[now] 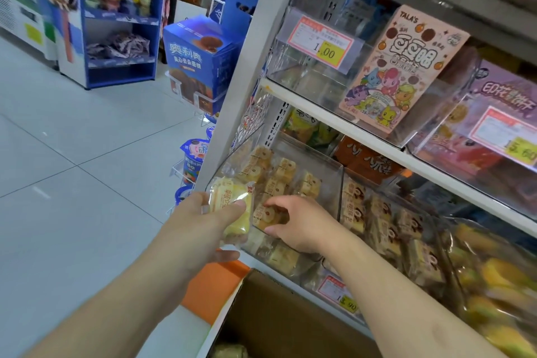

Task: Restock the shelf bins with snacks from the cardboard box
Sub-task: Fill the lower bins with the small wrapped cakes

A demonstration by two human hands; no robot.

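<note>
head view: the left hand (203, 219) grips one yellow wrapped cake (232, 208) at the front left corner of the clear bin (325, 171), its long axis running roughly upright, tilted right. the right hand (302, 222), fingers curled, pinches one ring-shaped snack (266, 213) inside the bin. one cardboard box (290, 320) sits open just below.
</note>
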